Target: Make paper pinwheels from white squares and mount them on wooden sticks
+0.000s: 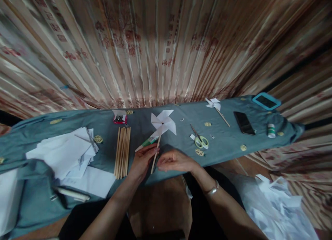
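Note:
A white paper pinwheel (164, 123) with a dark dot at its centre sits at the top of a thin wooden stick (155, 159). My left hand (143, 160) is closed on this stick, a little below the paper blades. Just right of the stick's lower end is my right hand (174, 160), its fingers loosely bent and nothing visible in them. Behind my left hand, partly covered by a blade, lies a green and white strip-like item (150, 140). A bundle of wooden sticks (122, 153) lies left of my left hand.
Scissors (201, 141), a second pinwheel (213, 103), a black phone (244, 123), a small green and white bottle (271, 130) and a blue-framed device (266, 101) lie rightward. Leftward are a small red box (120, 119) and white paper sheets (67, 150). A bag of paper (277, 202) is lower right.

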A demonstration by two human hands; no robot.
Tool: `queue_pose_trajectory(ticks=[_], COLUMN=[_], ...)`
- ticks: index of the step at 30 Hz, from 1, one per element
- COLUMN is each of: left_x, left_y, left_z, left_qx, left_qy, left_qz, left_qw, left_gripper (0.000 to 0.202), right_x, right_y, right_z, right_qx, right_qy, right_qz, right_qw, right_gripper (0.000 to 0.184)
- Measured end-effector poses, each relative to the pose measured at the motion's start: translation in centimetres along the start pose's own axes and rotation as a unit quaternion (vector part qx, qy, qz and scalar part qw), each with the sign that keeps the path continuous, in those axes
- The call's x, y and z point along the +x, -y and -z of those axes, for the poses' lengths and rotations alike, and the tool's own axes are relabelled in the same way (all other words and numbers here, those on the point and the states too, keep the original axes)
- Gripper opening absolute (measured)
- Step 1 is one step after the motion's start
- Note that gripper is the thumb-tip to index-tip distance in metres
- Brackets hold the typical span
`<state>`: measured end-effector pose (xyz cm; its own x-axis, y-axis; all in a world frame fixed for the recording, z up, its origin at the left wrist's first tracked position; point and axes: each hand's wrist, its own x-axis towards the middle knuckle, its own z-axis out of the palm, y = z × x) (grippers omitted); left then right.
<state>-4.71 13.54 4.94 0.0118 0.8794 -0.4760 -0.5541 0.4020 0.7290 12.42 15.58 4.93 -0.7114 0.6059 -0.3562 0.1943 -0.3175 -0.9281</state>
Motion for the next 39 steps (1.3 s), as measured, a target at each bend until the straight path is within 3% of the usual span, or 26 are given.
queue_pose_trajectory(ticks=[8, 14, 18, 22, 29, 34, 37, 39], left_x=[-0.2, -0.1, -0.3, -0.7, -1.1, -1.2, -1.4, -1.5], left_y=[0.0, 0.3, 0.6, 0.8, 1.6, 2.1, 2.3, 2.6], left_z=[-0.3, -0.6, -0.8, -0.7, -0.1, 0.0, -0.1, -0.2], left_qx=[-0.025, -0.015, -0.019, 0.026, 0.066, 0.1, 0.106, 0.106], left_qy=[-0.005, 0.008, 0.017, 0.021, 0.022, 0.034, 0.041, 0.049], left_qz=[0.004, -0.023, -0.036, -0.037, -0.032, -0.033, -0.037, -0.035], left_qw=[1.0, 1.0, 0.999, 0.999, 0.997, 0.994, 0.993, 0.993], left_gripper=[0.039, 0.034, 0.037, 0.041, 0.043, 0.038, 0.033, 0.031], right_x=[1.2, 0.4, -1.0, -2.2, -4.6, -6.7, -7.9, -8.7], right_y=[-1.5, -2.1, -1.7, -0.5, 3.3, 6.0, 6.2, 5.6], right_z=[-3.2, -2.8, -2.4, -1.4, 3.2, 7.7, 10.7, 12.8], right_qx=[0.023, -0.035, -0.119, -0.202, -0.36, -0.506, -0.613, -0.622], right_qy=[-0.105, -0.16, -0.214, -0.262, -0.345, -0.368, -0.364, -0.376], right_qz=[0.049, 0.057, 0.074, 0.086, 0.09, -0.029, -0.154, -0.206], right_qw=[0.993, 0.985, 0.967, 0.94, 0.862, 0.78, 0.684, 0.655], right_gripper=[0.044, 0.031, 0.017, 0.017, 0.015, 0.017, 0.024, 0.028])
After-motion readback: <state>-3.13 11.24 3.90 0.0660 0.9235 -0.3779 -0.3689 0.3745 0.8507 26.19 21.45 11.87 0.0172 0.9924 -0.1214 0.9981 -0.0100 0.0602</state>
